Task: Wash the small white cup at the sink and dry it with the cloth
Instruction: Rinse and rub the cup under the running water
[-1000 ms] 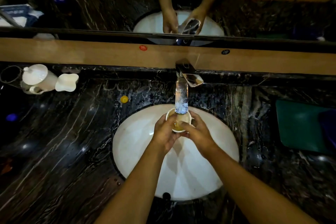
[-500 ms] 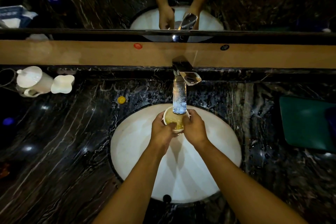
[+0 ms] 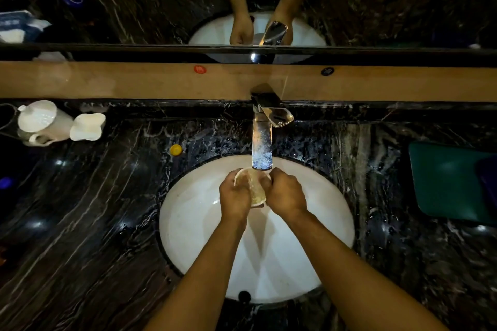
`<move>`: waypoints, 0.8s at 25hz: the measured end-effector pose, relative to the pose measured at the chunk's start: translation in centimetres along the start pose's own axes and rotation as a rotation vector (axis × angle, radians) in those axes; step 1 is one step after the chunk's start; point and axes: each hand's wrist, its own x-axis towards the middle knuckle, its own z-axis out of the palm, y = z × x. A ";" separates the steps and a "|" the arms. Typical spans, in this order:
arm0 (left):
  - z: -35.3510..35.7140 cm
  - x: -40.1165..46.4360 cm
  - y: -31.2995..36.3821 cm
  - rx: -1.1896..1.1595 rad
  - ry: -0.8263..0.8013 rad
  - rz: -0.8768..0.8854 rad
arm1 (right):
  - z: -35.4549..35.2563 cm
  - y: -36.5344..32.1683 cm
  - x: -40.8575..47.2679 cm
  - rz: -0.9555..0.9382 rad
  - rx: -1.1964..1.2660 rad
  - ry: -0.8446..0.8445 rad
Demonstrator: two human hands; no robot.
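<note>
The small white cup [image 3: 254, 187] is held over the white oval sink [image 3: 193, 226], right under the chrome faucet [image 3: 265, 126]. Water runs from the spout onto the cup. The cup is tipped with its mouth pointing away and to the left. My left hand [image 3: 234, 197] wraps its left side and my right hand [image 3: 285, 192] grips its right side. Much of the cup is hidden by my fingers. A green cloth [image 3: 446, 183] lies flat on the counter to the right of the sink.
The counter [image 3: 88, 223] is dark veined marble, wet near the faucet. A white teapot [image 3: 43, 122] and a white dish [image 3: 87, 126] stand at the back left. A small yellow cap [image 3: 176, 149] lies left of the faucet. A mirror runs along the back.
The cup has tipped from mouth-up to lying over toward the far left. Both hands have closed further around it under the running water.
</note>
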 end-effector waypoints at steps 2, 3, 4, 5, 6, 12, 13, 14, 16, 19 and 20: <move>-0.4 0.3 0.4 -0.003 -0.045 -0.006 | -0.6 0.1 0.3 -0.043 -0.047 -0.021; -0.6 0.5 0.5 -0.007 -0.063 -0.013 | -0.9 0.2 0.4 -0.068 -0.019 -0.046; -0.8 0.6 0.6 -0.018 -0.078 -0.019 | -1.0 0.2 0.4 -0.090 0.025 -0.068; -0.8 0.6 0.7 -0.037 -0.088 -0.027 | -0.9 0.3 0.3 -0.100 0.074 -0.078; -0.7 0.6 0.7 -0.068 -0.090 -0.043 | -0.8 0.2 0.1 -0.089 0.133 -0.077; 0.7 0.5 -0.1 -0.167 0.003 -0.051 | 0.4 -1.0 -0.5 0.135 0.604 -0.130; 0.8 0.6 0.1 -0.159 0.023 -0.035 | 0.5 -0.9 -0.5 0.131 0.587 -0.129; 0.9 0.6 0.3 -0.151 0.029 -0.025 | 0.4 -0.8 -0.3 0.124 0.531 -0.117; 0.8 0.6 0.6 -0.116 0.002 -0.034 | 0.0 -0.4 0.3 0.093 0.264 -0.059; 0.0 0.7 0.8 -0.118 -0.099 -0.095 | -0.7 -0.1 0.7 0.020 0.004 -0.017; -0.3 0.7 0.9 -0.122 -0.135 -0.116 | -0.9 -0.2 0.6 -0.022 0.018 -0.023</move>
